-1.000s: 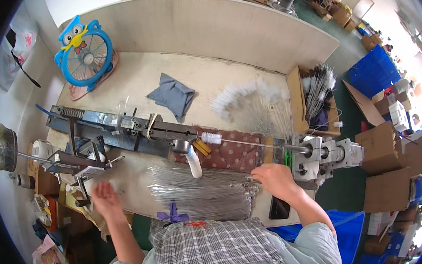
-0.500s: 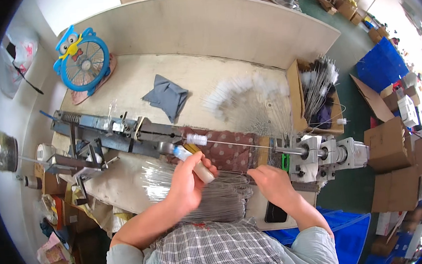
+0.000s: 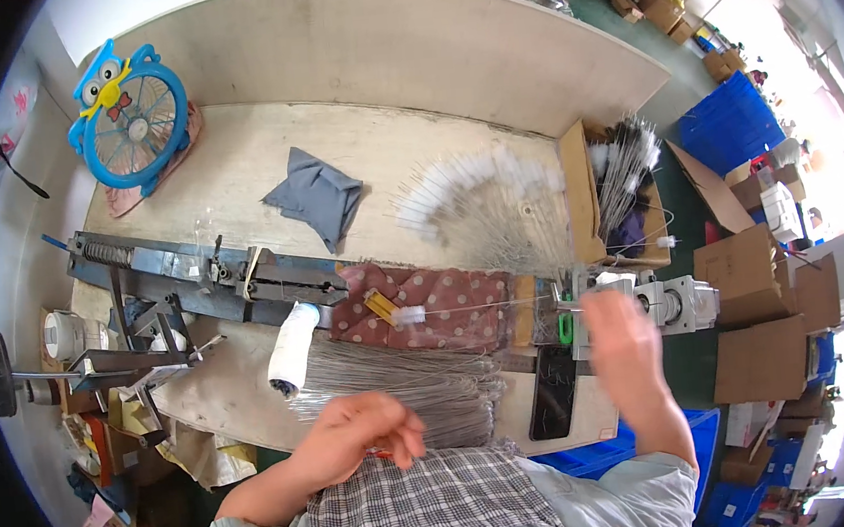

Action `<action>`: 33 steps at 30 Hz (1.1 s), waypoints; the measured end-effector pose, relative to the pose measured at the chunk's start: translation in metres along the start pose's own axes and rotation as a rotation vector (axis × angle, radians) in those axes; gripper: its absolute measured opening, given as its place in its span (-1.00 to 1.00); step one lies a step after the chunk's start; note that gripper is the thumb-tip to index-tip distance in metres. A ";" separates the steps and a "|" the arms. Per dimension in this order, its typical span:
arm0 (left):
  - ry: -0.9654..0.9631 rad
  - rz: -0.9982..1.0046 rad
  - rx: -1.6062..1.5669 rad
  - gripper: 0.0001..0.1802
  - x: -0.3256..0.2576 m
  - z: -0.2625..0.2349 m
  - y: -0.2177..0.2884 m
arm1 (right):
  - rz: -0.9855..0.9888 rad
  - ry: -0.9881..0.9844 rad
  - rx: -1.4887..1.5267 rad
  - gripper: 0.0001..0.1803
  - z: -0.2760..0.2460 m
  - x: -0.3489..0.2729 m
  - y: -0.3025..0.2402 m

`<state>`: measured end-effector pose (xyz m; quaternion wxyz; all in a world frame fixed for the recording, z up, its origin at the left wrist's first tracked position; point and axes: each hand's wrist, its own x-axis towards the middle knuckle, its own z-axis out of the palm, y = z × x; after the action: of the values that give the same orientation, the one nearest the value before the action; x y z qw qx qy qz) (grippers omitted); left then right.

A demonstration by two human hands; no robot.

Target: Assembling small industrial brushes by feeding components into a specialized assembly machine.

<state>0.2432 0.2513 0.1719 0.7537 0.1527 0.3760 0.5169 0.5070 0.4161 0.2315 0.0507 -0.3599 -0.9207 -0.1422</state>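
The wire bundle [image 3: 403, 391] lies on the bench [image 3: 234, 180] edge. The left hand [image 3: 362, 434], fingers curled, hovers at the bundle's 7 o'clock; what it grips I cannot tell. The right hand [image 3: 625, 341], blurred, reaches the machine [image 3: 671, 302], grip unclear. At 1 o'clock, a cardboard box [image 3: 581, 189] holds brushes [image 3: 624, 160].

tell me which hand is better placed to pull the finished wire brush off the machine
Probably the right hand: it is raised beside the grey machine head, at the end of the wire brush. The left hand hangs low over the bundle of bare wires, apart from the brush.
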 end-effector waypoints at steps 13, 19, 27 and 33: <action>0.218 0.787 1.869 -0.89 0.186 0.036 -0.014 | 0.049 0.200 0.659 -0.80 0.064 0.051 0.002; 0.386 0.911 2.036 -0.77 0.208 0.017 -0.004 | -0.048 -0.067 0.762 -0.87 0.061 0.057 0.004; 0.424 0.829 1.395 -0.88 0.055 -0.012 -0.035 | -0.409 0.216 0.948 -0.90 0.064 0.110 -0.066; 0.725 0.439 0.353 -0.72 0.013 -0.053 -0.027 | -0.369 0.210 0.928 -0.92 0.086 0.133 -0.134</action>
<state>0.2254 0.2437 0.1145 0.4086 0.1641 0.6567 0.6122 0.3196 0.4339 0.1453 0.2717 -0.1147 -0.9250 0.2394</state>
